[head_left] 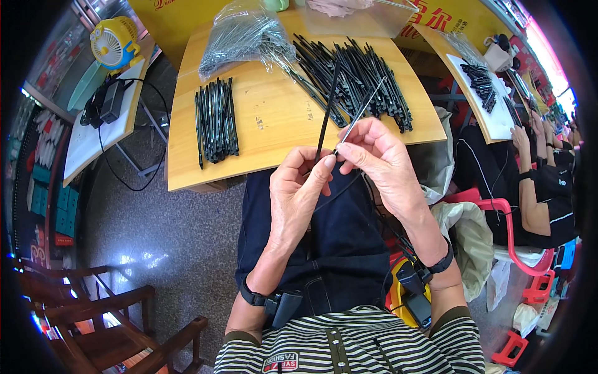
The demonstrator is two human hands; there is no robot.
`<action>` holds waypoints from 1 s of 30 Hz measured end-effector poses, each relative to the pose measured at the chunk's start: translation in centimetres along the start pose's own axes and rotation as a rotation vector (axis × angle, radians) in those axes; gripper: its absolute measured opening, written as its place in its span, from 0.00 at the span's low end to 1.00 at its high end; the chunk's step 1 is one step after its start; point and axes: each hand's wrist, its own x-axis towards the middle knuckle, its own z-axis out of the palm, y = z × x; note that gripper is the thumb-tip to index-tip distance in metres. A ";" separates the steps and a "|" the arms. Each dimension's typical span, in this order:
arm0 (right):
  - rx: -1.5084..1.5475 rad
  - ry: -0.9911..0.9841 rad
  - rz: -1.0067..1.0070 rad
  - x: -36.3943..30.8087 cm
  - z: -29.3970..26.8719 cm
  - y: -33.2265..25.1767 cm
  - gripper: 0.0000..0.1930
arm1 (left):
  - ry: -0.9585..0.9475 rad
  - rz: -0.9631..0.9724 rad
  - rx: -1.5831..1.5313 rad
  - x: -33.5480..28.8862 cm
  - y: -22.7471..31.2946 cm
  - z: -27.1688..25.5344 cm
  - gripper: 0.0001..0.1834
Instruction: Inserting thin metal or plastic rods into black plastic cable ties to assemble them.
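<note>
Both hands up over the lap, just short of the near table edge, prob b/c that puts the fiddly bit right under the eyes. Left hand has a black stick pinched thumb-to-finger low down, rest of it poking up & away. Right hand is pinching a thin silvery rod near its lower end, long part sticking up to the right. Fingertips of the two nearly meet, so imo it's held short for control. There's a tiny dark bit btwn them, too small to tell what.

Wrists have a black strap each, left one w/ a box hanging off it.

Past the hands is the wood table. Ahead-left of the left hand: a tidy bundle of black sticks, all lined up the same way, maybe kept apart on purpose. Ahead of the right hand: a messier heap of black sticks, easy reach tbh. Farther out, ahead of the left hand, a clear plastic bag w/ silvery rods spilling toward the heap, prob open for grabbing.

Way off right of the right hand, a co-worker's side table has more black sticks; far left, a yellow-blue fan.
</note>
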 end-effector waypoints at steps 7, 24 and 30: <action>-0.035 0.020 -0.009 0.1 0.4 0.7 0.06 | -0.003 0.013 0.026 0.0 -0.4 0.1 0.08; -0.101 0.022 0.021 2.2 1.2 1.7 0.07 | 0.037 0.249 0.566 1.4 -0.4 -1.7 0.08; -0.747 0.174 -0.250 4.4 -1.2 1.3 0.07 | 0.245 0.134 0.646 4.0 1.9 -5.2 0.10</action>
